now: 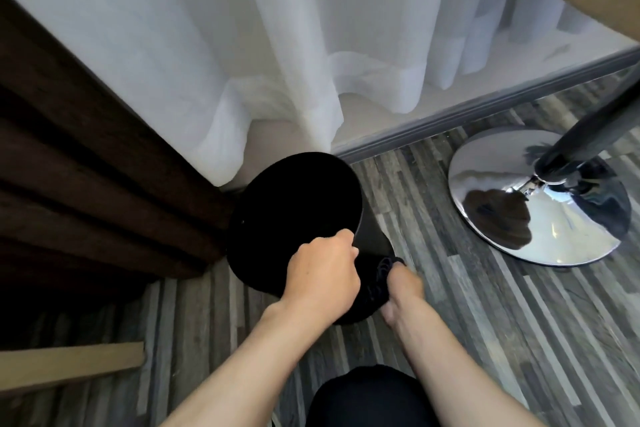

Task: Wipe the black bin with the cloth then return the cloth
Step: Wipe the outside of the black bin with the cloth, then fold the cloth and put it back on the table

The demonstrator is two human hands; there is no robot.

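Nearest the camera a dark-clad knee (370, 399) fills the bottom edge, and two bare forearms reach forward from it over the grey, streaky plank floor (519, 340). The left hand (322, 274) is curled over the near rim of the black bin (294, 204), fingers pressed together and hooked inside, tipping the round, smooth-walled tub toward the person. The right hand (405, 288) presses a dark, bunched cloth (377, 277) against the bin's outer side, low down; its fingers are mostly hidden behind the cloth, so how they lie I cannot tell. The likely trouble is the bin: light, slick and tilted on one edge, it could skid on the hard floor or roll from the one-handed hold if the wiping hand pushes too hard. Black cloth on black plastic also makes missed patches hard to spot. Beyond, heavy brown drapes (86, 166) and thin white curtains (311, 45) hang just behind the bin, and a mirror-bright chrome stool base (540, 198) sits well off to the right.
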